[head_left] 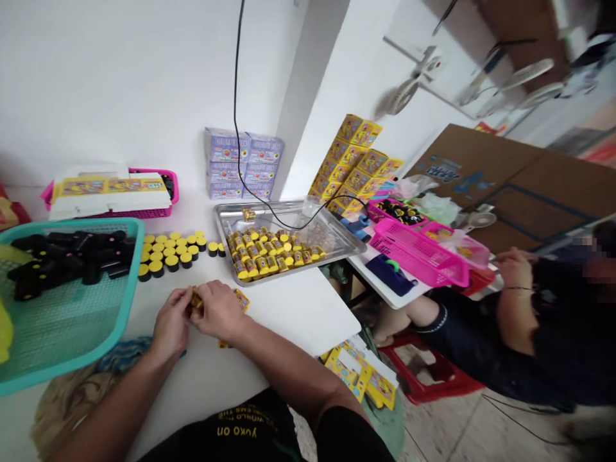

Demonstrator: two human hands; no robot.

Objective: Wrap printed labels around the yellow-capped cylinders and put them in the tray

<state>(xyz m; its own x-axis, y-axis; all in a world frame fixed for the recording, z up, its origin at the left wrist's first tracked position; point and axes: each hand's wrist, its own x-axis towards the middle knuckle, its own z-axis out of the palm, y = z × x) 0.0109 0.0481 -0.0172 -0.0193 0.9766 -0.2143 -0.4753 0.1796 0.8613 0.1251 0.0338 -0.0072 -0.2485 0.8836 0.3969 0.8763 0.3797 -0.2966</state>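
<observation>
In front of me on the white table, my left hand [174, 321] and my right hand [219, 310] meet, fingers closed on a small gold-and-brown piece [196, 300]. Most of it is hidden by the fingers, so its exact kind cannot be made out. Yellow printed cards [242, 299] lie partly under my right hand and wrist. Just beyond the hands stand rows of short black cylinders with yellow tops [171, 251]. To their right, a metal tray [332, 247] holds many small gold-labelled, yellow-capped cylinders [262, 256].
A teal basket [137, 256] with black parts [91, 253] stands at left. Behind it is a pink basket [174, 199] bearing printed sheets. Purple boxes [226, 163] and yellow boxes [353, 154] are stacked behind. A black cable [235, 83] hangs over the tray. Another person [520, 308] sits at right.
</observation>
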